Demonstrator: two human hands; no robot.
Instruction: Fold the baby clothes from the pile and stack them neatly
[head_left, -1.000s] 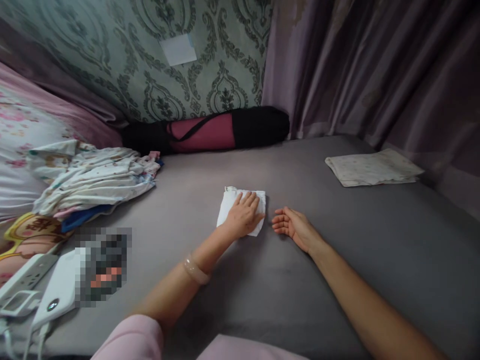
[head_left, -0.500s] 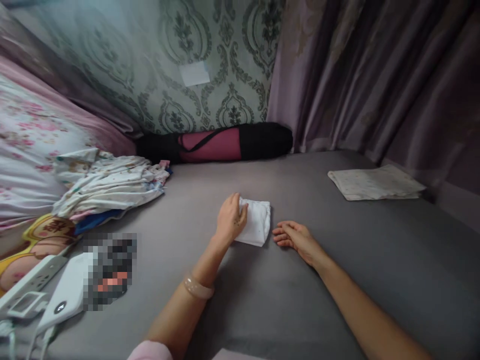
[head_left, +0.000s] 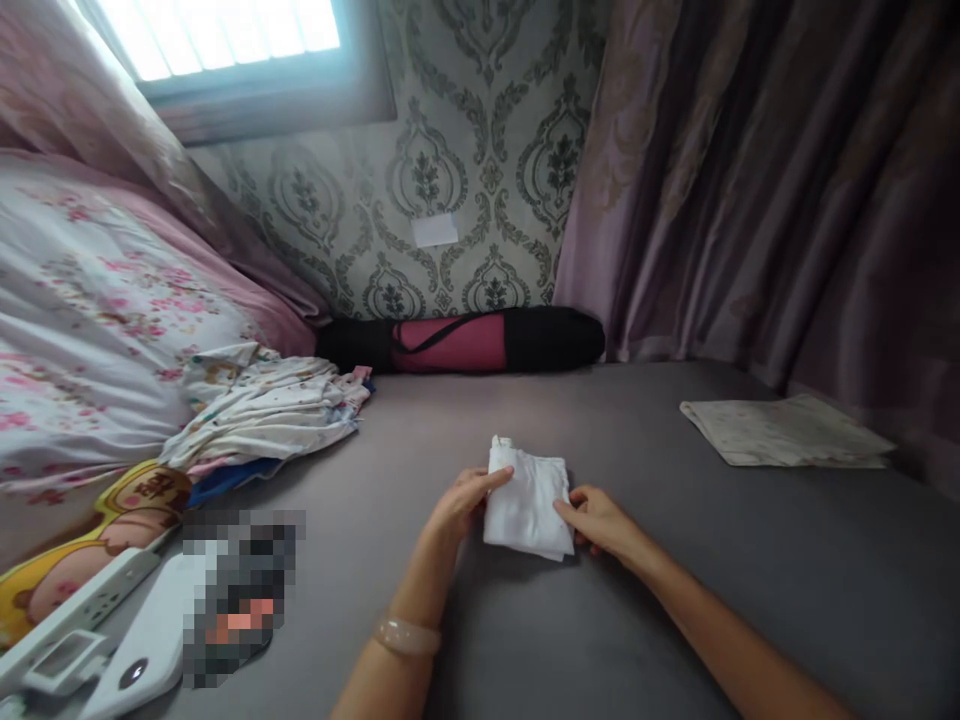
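Note:
A small white folded cloth garment (head_left: 526,505) is held between both hands over the grey sheet (head_left: 600,630). My left hand (head_left: 466,498) grips its left edge, the thumb lying on top and the fingers beneath. At the right edge, my right hand (head_left: 596,518) pinches the cloth between thumb and fingers. A gathered or ruffled bit shows at its upper left corner. What kind of garment it is, I cannot tell.
A folded pale cloth (head_left: 787,430) lies at the right. Left are a heap of clothes (head_left: 277,410), a power strip (head_left: 90,605), a white power bank (head_left: 154,630) and a blurred-out item (head_left: 244,600). A black and pink long bag (head_left: 457,342) lies along the wall.
The view has tilted up, showing a window. The white garment, earlier flat under my left hand, is now held at both sides; my right hand has moved in and taken its right edge.

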